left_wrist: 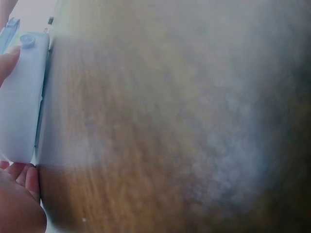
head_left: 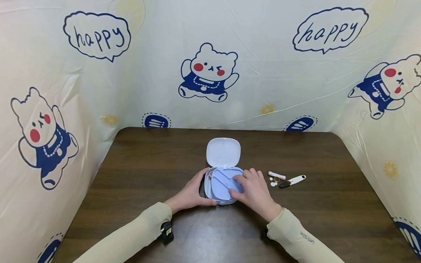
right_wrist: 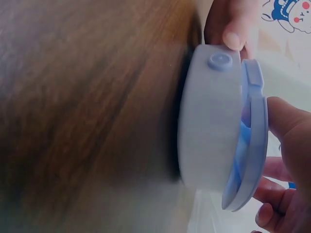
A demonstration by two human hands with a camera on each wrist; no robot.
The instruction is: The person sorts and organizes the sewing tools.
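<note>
Pale blue tray [head_left: 220,189] tilted atop the open box [right_wrist: 209,126] on the table [head_left: 144,166]; L hand [head_left: 190,194] clamped round box's left side, R hand [head_left: 252,189] pinching tray; imo tray could jam or slip b/c it's crooked & held one side only

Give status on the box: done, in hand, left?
Done: the lid is open. In hand: the left hand grips the box while the right hand holds the tray, tilted, not seated flat. Left, probably: seating the tray or lifting it clear; can't tell which. The white-handled tool and white discs lie outside, perhaps still to be put away.
</note>
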